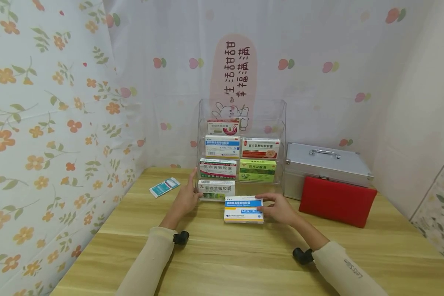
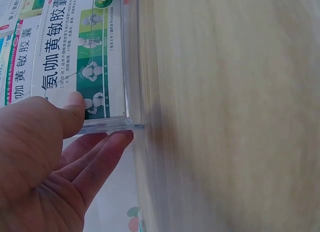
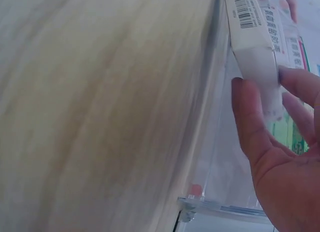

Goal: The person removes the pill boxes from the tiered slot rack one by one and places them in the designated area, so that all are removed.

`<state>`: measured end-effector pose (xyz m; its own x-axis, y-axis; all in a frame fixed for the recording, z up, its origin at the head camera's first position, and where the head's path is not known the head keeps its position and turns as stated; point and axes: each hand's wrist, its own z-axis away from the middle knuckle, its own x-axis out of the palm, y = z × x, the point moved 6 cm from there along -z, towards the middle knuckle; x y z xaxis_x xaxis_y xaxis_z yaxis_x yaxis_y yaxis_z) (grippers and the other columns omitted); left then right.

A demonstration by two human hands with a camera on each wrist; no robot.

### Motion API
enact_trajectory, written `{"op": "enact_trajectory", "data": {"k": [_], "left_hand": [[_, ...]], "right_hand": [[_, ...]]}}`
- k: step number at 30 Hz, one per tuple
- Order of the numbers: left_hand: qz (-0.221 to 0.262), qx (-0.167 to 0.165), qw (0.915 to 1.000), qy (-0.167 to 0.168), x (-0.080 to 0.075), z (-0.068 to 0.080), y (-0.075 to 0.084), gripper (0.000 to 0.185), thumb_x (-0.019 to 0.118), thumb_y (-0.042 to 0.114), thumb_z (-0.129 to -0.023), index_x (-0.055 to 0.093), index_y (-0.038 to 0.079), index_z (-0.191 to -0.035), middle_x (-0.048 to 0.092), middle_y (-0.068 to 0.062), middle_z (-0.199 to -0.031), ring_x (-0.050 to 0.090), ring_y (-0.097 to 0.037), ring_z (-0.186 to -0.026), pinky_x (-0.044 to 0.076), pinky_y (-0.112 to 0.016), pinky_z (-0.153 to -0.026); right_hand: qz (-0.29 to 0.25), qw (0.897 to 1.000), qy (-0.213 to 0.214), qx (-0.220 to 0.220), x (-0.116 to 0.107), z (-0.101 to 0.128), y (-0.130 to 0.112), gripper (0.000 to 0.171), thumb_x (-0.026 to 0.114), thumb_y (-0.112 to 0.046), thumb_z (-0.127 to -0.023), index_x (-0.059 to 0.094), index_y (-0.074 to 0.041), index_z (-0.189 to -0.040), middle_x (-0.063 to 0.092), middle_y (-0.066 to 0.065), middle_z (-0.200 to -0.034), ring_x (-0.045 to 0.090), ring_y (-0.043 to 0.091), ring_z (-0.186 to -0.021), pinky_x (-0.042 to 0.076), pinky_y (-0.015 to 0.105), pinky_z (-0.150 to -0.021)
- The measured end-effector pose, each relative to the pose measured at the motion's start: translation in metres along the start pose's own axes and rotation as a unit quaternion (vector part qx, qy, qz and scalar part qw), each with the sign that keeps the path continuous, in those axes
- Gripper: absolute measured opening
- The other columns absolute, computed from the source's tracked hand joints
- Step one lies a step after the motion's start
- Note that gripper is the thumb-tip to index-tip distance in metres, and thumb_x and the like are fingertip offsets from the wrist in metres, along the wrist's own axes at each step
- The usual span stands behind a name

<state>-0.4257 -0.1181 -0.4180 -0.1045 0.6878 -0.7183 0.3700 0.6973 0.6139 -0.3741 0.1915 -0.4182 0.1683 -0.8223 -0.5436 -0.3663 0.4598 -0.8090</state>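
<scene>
A blue-and-white medicine box (image 1: 243,209) was gripped by the right hand (image 1: 280,209) on the table (image 1: 244,263), just before the clear rack (image 1: 281,123); the open left hand (image 1: 188,196) touched the rack's left edge. Bare table lay nearer the person.

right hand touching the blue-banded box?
Touching. In the right wrist view the thumb and fingers pinch the end of the blue-banded box; the head view shows the right hand on that box's right edge.
</scene>
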Motion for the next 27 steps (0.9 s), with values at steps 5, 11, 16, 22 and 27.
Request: {"op": "enact_trajectory", "data": {"k": [5,11,16,22,27], "left_hand": [[-0.006,0.006,0.9999,0.009,-0.001,0.0,0.0,0.097,0.07,0.006,-0.092,0.002,0.026,-0.158,0.069,-0.012,-0.086,0.066,-0.022,-0.076,0.053,-0.036,-0.067],[-0.013,0.01,0.9999,0.002,0.001,0.001,0.001,0.099,0.07,0.008,-0.093,-0.001,0.026,-0.159,0.068,-0.012,-0.084,0.066,-0.021,-0.075,0.053,-0.035,-0.065],[-0.015,0.014,0.9998,-0.001,0.0,0.001,0.004,0.093,0.067,0.013,-0.096,-0.001,0.023,-0.159,0.066,-0.011,-0.081,0.064,-0.02,-0.069,0.051,-0.034,-0.061],[-0.005,0.012,0.9999,-0.006,0.0,0.001,0.006,0.087,0.063,0.014,-0.099,0.0,0.022,-0.159,0.067,-0.012,-0.083,0.063,-0.019,-0.069,0.05,-0.034,-0.061],[0.0,0.016,0.9999,-0.002,-0.002,0.002,0.005,0.084,0.062,0.015,-0.099,0.003,0.021,-0.159,0.07,-0.016,-0.088,0.068,-0.025,-0.079,0.054,-0.039,-0.068]], "right_hand": [[0.001,1.0,-0.018,0.004,0.004,-0.003,0.003,0.038,0.073,-0.009,-0.09,0.065,0.005,-0.125,0.064,0.026,-0.122,0.063,0.039,-0.107,0.059,0.034,-0.07],[0.021,0.999,-0.014,0.037,0.009,-0.005,0.009,0.028,0.072,-0.007,-0.09,0.07,0.002,-0.117,0.067,0.023,-0.116,0.065,0.033,-0.102,0.059,0.033,-0.067],[0.011,0.997,-0.022,0.069,0.014,-0.006,0.012,0.03,0.073,-0.008,-0.09,0.069,0.003,-0.118,0.066,0.026,-0.113,0.069,0.023,-0.081,0.058,0.033,-0.06],[0.001,0.995,-0.037,0.097,0.017,-0.004,0.013,0.042,0.079,-0.012,-0.086,0.066,0.004,-0.123,0.065,0.026,-0.117,0.065,0.016,-0.075,0.057,0.032,-0.06],[0.009,0.994,-0.034,0.099,0.02,-0.005,0.009,0.042,0.079,-0.011,-0.084,0.067,0.004,-0.121,0.066,0.023,-0.112,0.06,0.016,-0.06,0.053,0.031,-0.054]]}}
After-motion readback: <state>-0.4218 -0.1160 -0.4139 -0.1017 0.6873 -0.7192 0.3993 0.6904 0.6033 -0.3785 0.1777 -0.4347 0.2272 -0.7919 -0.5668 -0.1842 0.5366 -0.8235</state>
